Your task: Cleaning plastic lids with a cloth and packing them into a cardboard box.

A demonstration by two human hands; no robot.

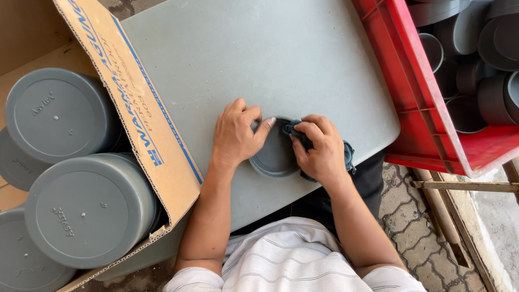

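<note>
A round grey plastic cap point(274, 157) lies flat on the grey table point(259, 59) near its front edge. My left hand point(235, 135) presses on the cap's left rim, with the thumb stretched over its top. My right hand point(319, 146) grips a dark blue-grey cloth point(348, 157) and holds it against the cap's right side. Part of the cloth bunches out under my fingers near the cap's top edge.
A cardboard box point(135, 108) at the left holds several stacked grey caps point(59, 113). A red plastic crate point(421, 108) at the right holds several darker grey caps point(492, 97). Paved ground and a wooden stick point(465, 186) lie at lower right.
</note>
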